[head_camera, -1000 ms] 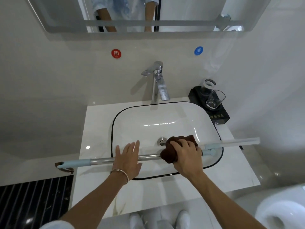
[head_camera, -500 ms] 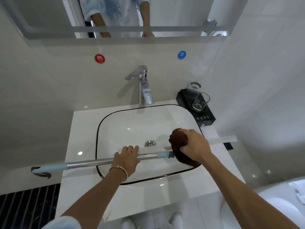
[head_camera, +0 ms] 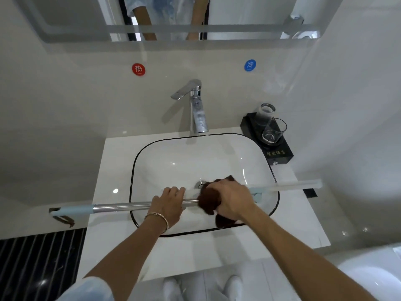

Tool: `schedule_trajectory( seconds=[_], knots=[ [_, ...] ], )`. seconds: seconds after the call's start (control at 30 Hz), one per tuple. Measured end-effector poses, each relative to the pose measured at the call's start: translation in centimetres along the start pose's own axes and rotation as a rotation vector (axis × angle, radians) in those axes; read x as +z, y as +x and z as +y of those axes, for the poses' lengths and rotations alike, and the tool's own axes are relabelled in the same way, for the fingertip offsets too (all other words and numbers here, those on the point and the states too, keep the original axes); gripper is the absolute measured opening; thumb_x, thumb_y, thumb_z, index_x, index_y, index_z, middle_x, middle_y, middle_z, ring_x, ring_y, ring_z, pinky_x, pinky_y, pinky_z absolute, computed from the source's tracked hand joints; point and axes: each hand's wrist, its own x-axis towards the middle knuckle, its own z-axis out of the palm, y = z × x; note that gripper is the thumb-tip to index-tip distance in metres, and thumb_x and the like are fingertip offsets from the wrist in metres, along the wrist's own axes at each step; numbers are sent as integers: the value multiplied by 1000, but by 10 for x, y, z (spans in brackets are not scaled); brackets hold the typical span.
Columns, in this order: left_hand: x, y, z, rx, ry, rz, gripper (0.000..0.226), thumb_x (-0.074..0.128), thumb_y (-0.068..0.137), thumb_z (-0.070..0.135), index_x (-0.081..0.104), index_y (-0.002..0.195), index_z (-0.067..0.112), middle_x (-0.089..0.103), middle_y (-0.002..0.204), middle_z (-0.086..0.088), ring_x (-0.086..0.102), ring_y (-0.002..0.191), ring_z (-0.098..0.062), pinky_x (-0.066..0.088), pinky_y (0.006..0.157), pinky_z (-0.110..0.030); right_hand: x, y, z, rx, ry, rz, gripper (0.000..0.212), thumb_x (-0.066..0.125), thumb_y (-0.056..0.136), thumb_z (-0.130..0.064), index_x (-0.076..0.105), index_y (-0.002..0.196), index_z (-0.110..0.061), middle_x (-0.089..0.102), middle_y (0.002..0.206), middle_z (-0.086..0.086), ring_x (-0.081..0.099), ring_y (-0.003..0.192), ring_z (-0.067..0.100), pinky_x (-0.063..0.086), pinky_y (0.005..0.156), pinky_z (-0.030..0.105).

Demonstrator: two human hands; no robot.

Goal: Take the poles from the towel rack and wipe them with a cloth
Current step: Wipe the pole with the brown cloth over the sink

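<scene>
left wrist: thin metal bangle (head_camera: pixel 159 218) | left sleeve (head_camera: pixel 91 287): pale blue | shoes (head_camera: pixel 171 285): white

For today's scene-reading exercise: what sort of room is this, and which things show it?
A bathroom: a wash basin with a tap, a mirror above, and a toilet at lower right.

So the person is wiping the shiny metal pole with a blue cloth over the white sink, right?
Not quite. It's a dark brown cloth, not a blue one. The head view shows the right hand wiping the shiny metal pole with it over the white sink.
</scene>
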Motion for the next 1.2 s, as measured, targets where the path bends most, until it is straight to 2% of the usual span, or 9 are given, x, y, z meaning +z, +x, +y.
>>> schedule_trajectory(
  seconds=[0.07, 0.2, 0.33, 0.5, 0.63, 0.8, 0.93, 1.07, 1.2],
  knots=[
    [3, 0, -3, 2, 8, 37, 56, 60, 86, 42, 41, 133, 18, 51, 116, 2, 52, 105, -20, 42, 59, -34, -16, -3, 37, 124, -41, 19, 47, 61, 70, -33, 55, 115, -45, 64, 107, -9, 61, 103, 22, 51, 84, 35],
    [8, 3, 0, 7, 5, 28, 53, 42, 95, 41, 28, 141, 19, 44, 129, 2, 43, 117, -20, 41, 70, -33, -37, -19, 84, 323, 8, 6, 51, 55, 63, -34, 58, 113, -44, 66, 101, -8, 63, 99, 23, 52, 84, 39],
    [4, 2, 6, -28, 10, 18, 53, 42, 95, 38, 27, 141, 19, 43, 130, 1, 42, 118, -21, 35, 68, -32, -22, -9, 36, 174, 164, -38, 41, 62, 68, -24, 62, 108, -36, 69, 101, -7, 63, 95, 22, 51, 82, 33],
    [0, -1, 6, -43, -8, -21, 53, 45, 89, 20, 27, 139, 21, 43, 128, 1, 41, 118, -22, 42, 74, -33, 23, 9, -29, -99, -21, -46, 48, 62, 76, -39, 52, 123, -35, 57, 120, -4, 54, 111, 23, 40, 95, 45],
    [0, -1, 0, -17, -15, 2, 51, 44, 93, 31, 28, 140, 20, 43, 129, 1, 42, 118, -22, 43, 71, -34, 9, 3, -4, -71, -67, -34, 46, 60, 74, -33, 54, 119, -39, 58, 118, -7, 56, 110, 23, 42, 93, 41],
    [3, 0, -3, -19, -6, 8, 49, 43, 93, 32, 30, 138, 21, 43, 128, 2, 42, 117, -21, 38, 68, -33, -28, -15, 74, 160, -140, 2, 41, 59, 74, -37, 54, 115, -42, 59, 115, -12, 59, 105, 20, 46, 88, 37],
    [-1, 2, 3, -57, -4, -26, 49, 40, 92, 32, 28, 139, 23, 40, 133, 2, 39, 122, -21, 37, 92, -43, -10, -26, 94, 165, -105, 128, 49, 57, 73, -42, 53, 121, -38, 56, 122, -11, 53, 113, 19, 46, 90, 41],
    [-8, 4, 16, -131, 26, -97, 71, 43, 90, 44, 10, 148, 21, 22, 149, -2, 22, 137, -24, 10, 107, -63, 12, -29, 89, 105, -89, 288, 50, 60, 74, -50, 59, 121, -33, 57, 126, -7, 50, 120, 25, 44, 90, 48],
    [-19, 17, 71, 32, -37, -31, 89, 48, 83, 63, 2, 149, 24, 17, 153, -2, 17, 141, -23, 4, 109, -61, 11, -32, 94, 118, -101, 139, 66, 62, 80, -46, 41, 141, -37, 35, 151, -5, 25, 140, 36, 28, 108, 57]
  ],
)
